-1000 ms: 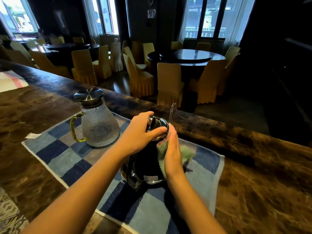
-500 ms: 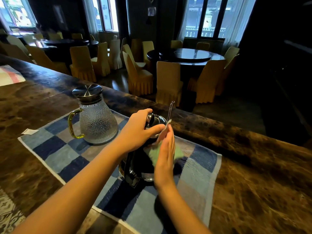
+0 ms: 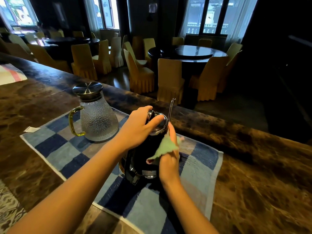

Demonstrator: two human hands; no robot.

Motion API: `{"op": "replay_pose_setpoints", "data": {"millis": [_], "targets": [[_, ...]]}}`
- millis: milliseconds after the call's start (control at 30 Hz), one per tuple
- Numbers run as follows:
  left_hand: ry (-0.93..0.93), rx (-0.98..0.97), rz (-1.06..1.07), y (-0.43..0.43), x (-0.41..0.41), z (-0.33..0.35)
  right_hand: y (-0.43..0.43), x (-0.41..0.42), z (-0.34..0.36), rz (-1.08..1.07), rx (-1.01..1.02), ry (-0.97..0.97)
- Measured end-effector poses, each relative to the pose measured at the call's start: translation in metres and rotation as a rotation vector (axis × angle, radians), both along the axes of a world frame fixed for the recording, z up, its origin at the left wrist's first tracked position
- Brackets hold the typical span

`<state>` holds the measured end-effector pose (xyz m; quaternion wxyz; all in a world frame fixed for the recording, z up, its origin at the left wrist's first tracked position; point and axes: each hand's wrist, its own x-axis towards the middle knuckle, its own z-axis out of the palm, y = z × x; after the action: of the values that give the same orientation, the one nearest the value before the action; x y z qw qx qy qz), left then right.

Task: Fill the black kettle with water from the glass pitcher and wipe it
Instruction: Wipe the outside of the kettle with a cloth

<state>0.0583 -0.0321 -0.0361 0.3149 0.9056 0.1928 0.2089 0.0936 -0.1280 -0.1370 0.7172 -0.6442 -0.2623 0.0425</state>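
The black kettle (image 3: 143, 159) stands upright on a blue checked towel (image 3: 67, 149) on the brown marble counter. My left hand (image 3: 138, 130) rests on its shiny lid and holds the kettle steady. Against the kettle's right side, my right hand (image 3: 168, 159) presses a light green cloth (image 3: 165, 146). The kettle's thin spout (image 3: 171, 107) rises behind my hands. To the left on the same towel stands the textured glass pitcher (image 3: 98, 120), with a steel lid and a yellow-green handle, untouched.
The counter's far edge (image 3: 202, 119) runs diagonally just behind the kettle. A small white paper scrap (image 3: 31, 129) lies left of the towel. A striped cloth (image 3: 10, 73) lies at the far left. Beyond the counter are round tables and covered chairs.
My right hand has slid the green cloth along the kettle's right side, from lower down up toward the lid. My left hand stays on the lid. The pitcher has not moved.
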Motion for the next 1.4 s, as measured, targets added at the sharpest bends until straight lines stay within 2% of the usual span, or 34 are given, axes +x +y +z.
{"op": "replay_pose_setpoints", "data": {"millis": [133,200,300,367,433,467,533,600,700,833,900,967,1033,1167,1267,1400], "targets": [[-0.001,-0.036,0.002,0.003,0.001,-0.001,0.015,0.053,0.005,0.053,-0.175,-0.044],[0.001,-0.045,0.009,0.001,0.001,0.0,0.012,0.069,-0.023,0.026,-0.288,0.021],[0.006,-0.032,0.016,0.001,0.001,0.0,-0.001,0.045,-0.035,0.063,-0.371,0.127],[0.004,-0.033,0.021,0.001,0.001,0.0,-0.012,0.02,-0.013,0.124,-0.297,0.216],[0.006,-0.04,0.022,0.001,0.002,-0.001,-0.021,0.008,0.006,0.139,-0.139,0.368],[0.007,-0.044,0.019,0.0,0.002,0.0,-0.022,0.006,0.018,0.153,-0.057,0.371],[-0.001,-0.043,0.015,0.0,0.002,0.0,-0.013,0.01,0.032,0.142,0.024,0.188],[-0.008,-0.054,0.013,0.001,0.001,0.001,0.002,0.023,0.027,0.118,-0.007,0.004],[-0.003,-0.074,0.001,-0.001,0.0,0.002,-0.001,0.043,-0.009,0.066,-0.136,-0.098],[-0.016,-0.072,0.011,-0.002,0.0,0.003,-0.029,0.011,-0.04,0.155,-0.121,-0.01],[-0.008,-0.068,0.021,-0.002,0.0,0.003,-0.033,-0.008,-0.03,0.156,-0.06,0.006],[-0.012,-0.072,0.021,-0.002,-0.001,0.003,-0.025,-0.005,-0.002,0.165,0.058,0.109],[-0.016,-0.078,0.014,-0.005,-0.002,0.004,-0.01,0.008,0.021,0.089,0.135,0.179],[-0.012,-0.088,0.006,-0.005,-0.003,0.005,0.01,0.026,0.018,-0.038,-0.116,0.085],[0.013,-0.091,0.015,-0.002,-0.002,0.004,-0.001,0.014,-0.006,-0.075,-0.019,0.177],[0.014,-0.088,0.017,-0.002,-0.002,0.004,-0.013,-0.023,-0.029,-0.069,-0.012,0.129]]}}
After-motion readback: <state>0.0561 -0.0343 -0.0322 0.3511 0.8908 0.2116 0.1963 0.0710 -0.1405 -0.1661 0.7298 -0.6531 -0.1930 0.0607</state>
